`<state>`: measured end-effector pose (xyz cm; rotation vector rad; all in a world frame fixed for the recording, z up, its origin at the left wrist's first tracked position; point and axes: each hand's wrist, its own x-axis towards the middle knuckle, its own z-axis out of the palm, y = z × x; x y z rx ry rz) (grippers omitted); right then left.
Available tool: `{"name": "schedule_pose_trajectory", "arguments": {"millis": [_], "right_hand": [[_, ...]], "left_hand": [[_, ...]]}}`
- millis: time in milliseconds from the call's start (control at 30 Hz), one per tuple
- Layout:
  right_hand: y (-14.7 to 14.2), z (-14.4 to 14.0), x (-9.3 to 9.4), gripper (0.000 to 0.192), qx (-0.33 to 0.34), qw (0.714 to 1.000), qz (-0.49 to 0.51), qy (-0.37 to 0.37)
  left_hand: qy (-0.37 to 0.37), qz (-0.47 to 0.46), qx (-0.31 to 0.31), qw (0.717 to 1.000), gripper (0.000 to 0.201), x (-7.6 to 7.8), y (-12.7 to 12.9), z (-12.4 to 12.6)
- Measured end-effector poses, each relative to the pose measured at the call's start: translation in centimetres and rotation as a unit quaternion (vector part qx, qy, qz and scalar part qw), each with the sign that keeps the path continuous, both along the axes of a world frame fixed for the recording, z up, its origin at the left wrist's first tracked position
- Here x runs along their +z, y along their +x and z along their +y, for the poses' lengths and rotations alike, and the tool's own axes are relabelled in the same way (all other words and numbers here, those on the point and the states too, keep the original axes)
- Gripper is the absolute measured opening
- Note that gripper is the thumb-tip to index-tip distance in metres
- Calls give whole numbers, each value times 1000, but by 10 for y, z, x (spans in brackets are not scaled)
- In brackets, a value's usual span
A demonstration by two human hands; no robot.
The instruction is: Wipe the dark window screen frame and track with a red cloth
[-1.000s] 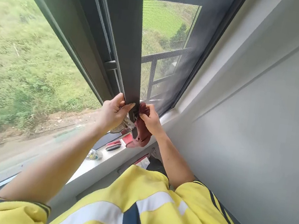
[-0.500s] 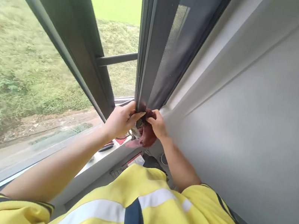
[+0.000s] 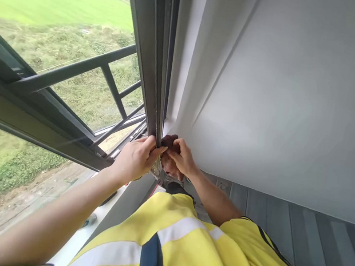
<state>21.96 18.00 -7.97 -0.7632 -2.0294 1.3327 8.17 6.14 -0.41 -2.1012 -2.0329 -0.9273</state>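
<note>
Up close, the left hand is curled around the lower end of a dark metal window frame bar, fingers wrapped over its front edge and thumb stretched toward the other hand, so the grip is closed on the bar. That bar is a long, straight, matt charcoal profile with narrow parallel grooves running its length, standing just beside the smooth white wall at the corner of the opening. The right hand is bunched tight against the same low spot, its fingers folded over a crumpled dark red cloth that looks soft and wrinkled; the cloth sits pressed between this hand and the foot of the bar, touching the left thumb tip. Something small, pale and metallic shows under the left hand, too hidden to name. Outside, slim dark railing bars cross at angles over blurred green grass. Below the hands runs a pale sill, and nearest the camera lies a glossy yellow shirt with a white stripe.
</note>
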Motion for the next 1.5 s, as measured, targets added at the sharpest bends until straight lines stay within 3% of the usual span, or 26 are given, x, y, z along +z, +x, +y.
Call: {"name": "schedule_pose_trajectory", "arguments": {"millis": [100, 233, 367, 467, 567, 700, 800, 867, 967, 1067, 1133, 1200, 1267, 1367, 1433, 1500], "right_hand": [[-7, 19, 0, 20, -58, 996, -16, -70], [9, 29, 0, 25, -26, 990, -23, -140], [27, 7, -1, 31, -41, 997, 22, -66], [22, 7, 2, 21, -118, 992, -30, -13], [19, 32, 2, 16, -145, 986, -73, -46], [44, 48, -9, 20, -172, 976, -8, -130], [59, 28, -11, 19, -220, 973, 9, -74], [56, 15, -7, 18, -206, 978, -10, -28], [44, 22, -1, 14, -199, 979, -33, -7], [39, 53, -2, 19, -192, 977, -20, -92], [45, 68, -3, 27, -167, 964, 42, -203], [56, 68, -1, 31, -144, 947, 125, -257], [65, 55, 1, 32, -102, 963, 142, -205], [66, 34, 3, 27, -70, 995, 46, -63], [60, 32, 1, 23, -143, 989, 6, -23], [54, 39, -3, 21, -239, 970, 5, -41]], "left_hand": [[10, 2, -13, 1000, 25, 0, 7, 5], [54, 6, -11, 998, 26, -2, 14, 10], [69, 46, -17, 996, 25, -2, 20, 16], [65, 64, -34, 995, 26, 0, 27, 23], [52, 62, -43, 996, 28, 2, 35, 31], [42, 79, -40, 995, 28, 1, 43, 39], [32, 101, -55, 993, 26, 0, 46, 43], [25, 109, -63, 992, 25, 0, 46, 44], [16, 110, -69, 991, 24, 2, 48, 45], [10, 110, -68, 992, 23, 2, 50, 48], [13, 115, -63, 991, 25, 2, 51, 50], [23, 120, -67, 990, 26, 1, 52, 52], [38, 122, -75, 989, 26, 1, 54, 53], [44, 119, -84, 988, 24, 3, 57, 52], [35, 115, -83, 989, 23, 4, 59, 53], [23, 111, -77, 991, 23, 4, 60, 53]]}}
